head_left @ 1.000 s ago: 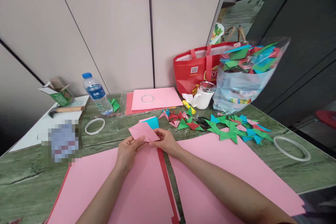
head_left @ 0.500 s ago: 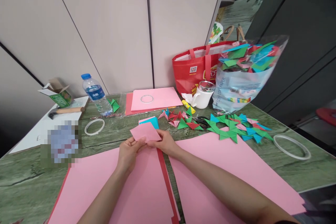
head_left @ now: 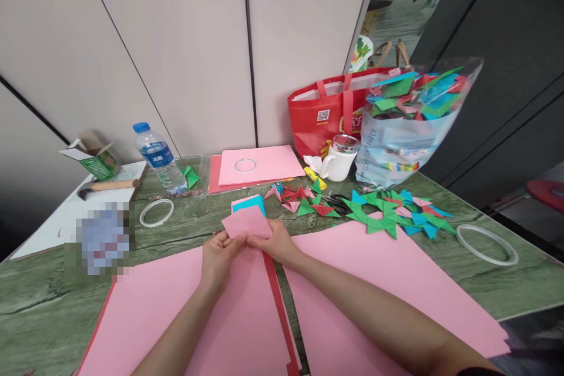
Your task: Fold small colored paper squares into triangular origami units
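A small piece of pink paper (head_left: 247, 222) is held up between my two hands, above the large pink sheets (head_left: 185, 305). My left hand (head_left: 221, 255) pinches its lower left edge with thumb and fingers. At the lower right edge, my right hand (head_left: 274, 242) is closed on the same paper, the two thumbs close together. Just behind it lies a small stack of paper with a blue sheet (head_left: 252, 204) on top. To the right of the hands are several folded red, pink and green paper pieces (head_left: 296, 197).
Green folded-paper rings (head_left: 379, 217), black scissors (head_left: 339, 204), a glue stick (head_left: 315, 177) and a white mug (head_left: 340, 160) stand to the right. Behind are a red bag (head_left: 317, 120) and a bag of folded paper (head_left: 396, 135). A water bottle (head_left: 159, 155), hammer (head_left: 108, 185) and tape roll (head_left: 157, 212) are left.
The small pink paper has tilted and turned slightly in my hands, and both thumbs have come closer together at its lower edge. The rest of the table looks the same.
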{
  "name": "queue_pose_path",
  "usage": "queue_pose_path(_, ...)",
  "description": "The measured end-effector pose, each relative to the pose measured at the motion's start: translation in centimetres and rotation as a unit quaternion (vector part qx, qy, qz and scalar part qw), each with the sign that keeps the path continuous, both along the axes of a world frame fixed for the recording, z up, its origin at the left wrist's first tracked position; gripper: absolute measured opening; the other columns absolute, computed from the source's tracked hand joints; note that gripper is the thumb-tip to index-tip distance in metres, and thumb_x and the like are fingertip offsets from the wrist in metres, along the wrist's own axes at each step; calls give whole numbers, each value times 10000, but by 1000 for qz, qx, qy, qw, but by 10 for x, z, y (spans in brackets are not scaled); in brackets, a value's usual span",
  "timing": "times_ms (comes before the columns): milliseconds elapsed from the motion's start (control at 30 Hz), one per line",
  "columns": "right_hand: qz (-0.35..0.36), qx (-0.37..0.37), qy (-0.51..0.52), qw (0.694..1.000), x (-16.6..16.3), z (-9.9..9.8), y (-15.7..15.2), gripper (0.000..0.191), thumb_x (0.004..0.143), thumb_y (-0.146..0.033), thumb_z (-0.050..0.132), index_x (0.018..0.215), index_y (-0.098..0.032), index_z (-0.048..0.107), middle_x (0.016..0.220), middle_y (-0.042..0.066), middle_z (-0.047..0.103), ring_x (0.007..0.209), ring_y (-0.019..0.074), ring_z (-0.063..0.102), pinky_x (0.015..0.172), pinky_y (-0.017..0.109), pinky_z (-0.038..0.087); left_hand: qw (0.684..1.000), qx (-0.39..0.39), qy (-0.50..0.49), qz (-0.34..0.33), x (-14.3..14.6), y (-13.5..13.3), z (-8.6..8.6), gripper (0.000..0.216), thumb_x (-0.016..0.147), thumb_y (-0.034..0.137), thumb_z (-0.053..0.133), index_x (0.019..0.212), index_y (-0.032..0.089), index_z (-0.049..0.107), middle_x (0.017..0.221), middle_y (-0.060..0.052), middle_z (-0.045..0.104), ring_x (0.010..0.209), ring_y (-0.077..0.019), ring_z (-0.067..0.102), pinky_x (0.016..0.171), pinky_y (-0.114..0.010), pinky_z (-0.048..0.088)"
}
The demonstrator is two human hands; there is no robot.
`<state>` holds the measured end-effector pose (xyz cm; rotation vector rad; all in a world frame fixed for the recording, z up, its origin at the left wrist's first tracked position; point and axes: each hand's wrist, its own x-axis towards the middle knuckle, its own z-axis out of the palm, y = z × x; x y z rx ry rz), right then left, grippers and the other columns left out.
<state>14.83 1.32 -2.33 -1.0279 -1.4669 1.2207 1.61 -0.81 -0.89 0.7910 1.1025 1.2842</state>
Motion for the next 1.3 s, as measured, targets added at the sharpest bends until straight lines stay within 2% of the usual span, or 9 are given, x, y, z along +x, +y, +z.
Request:
queue_pose_path(200,17,24,20,999,0,-6,3,229,627,-152,558,850,-139,603,799,21,627,712,161,575,645,261,463,1000,-12,0,11,-3,3,0,325,547,221,732,835,96,645,762,-85,711,716,-232,658,710,-346,516)
queue_pose_path(500,69,-36,68,995,2,-5,7,209,602,-141,572,810,-134,589,714,-7,620,657,152,590,626,268,479,998,-11,10,-59,-8,4,9,381,601,322,691,878,66,636,744,-116,705,736,-256,655,692,-359,513)
queue_pose_path(667,93,-22,63,993,2,-4,6,236,620,-110,531,849,-143,579,769,2,618,699,150,588,664,284,481,996,15,90,-16,-11,4,10,375,575,352,703,830,86,631,675,-90,705,676,-258,656,647,-349,512)
queue_pose_path(767,65,2,69,996,1,-7,7,265,624,-133,568,886,-159,535,841,16,605,761,147,576,712,285,470,990,35,140,6,-15,6,10,348,576,352,701,801,99,622,646,-76,702,652,-244,655,640,-325,509)
queue_pose_path(867,-3,-3,108,994,-1,-12,9,289,637,-165,580,894,-184,447,850,13,574,710,118,568,644,243,471,986,35,165,2,-19,8,11,483,590,334,696,992,103,562,567,-38,682,585,-222,649,621,-329,513)
queue_pose_path(967,-31,-1,121,992,0,-16,11,215,656,-182,566,807,-197,414,717,-32,525,557,83,521,518,196,431,981,50,187,19,-20,9,13,673,607,309,689,1196,131,416,526,8,653,544,-195,635,611,-334,514)
queue_pose_path(1100,-22,54,81,995,2,-19,13,47,690,-191,536,662,-173,503,652,-18,511,601,103,512,575,216,424,975,96,195,31,-15,6,17,753,617,277,685,1266,202,313,682,-9,663,610,-176,635,613,-295,504)
queue_pose_path(1233,-60,79,52,994,2,-22,14,115,715,-192,513,760,-171,618,791,26,549,706,126,534,656,244,432,978,122,171,-21,-9,2,18,740,636,251,663,1272,263,285,1059,-100,600,754,-182,636,665,-271,486)
queue_pose_path(1300,-60,83,41,994,1,-22,14,139,719,-193,515,787,-181,636,788,26,538,692,123,524,632,236,430,974,136,176,-32,-7,1,17,647,661,255,635,1236,252,337,1098,-113,576,761,-176,630,668,-260,479)
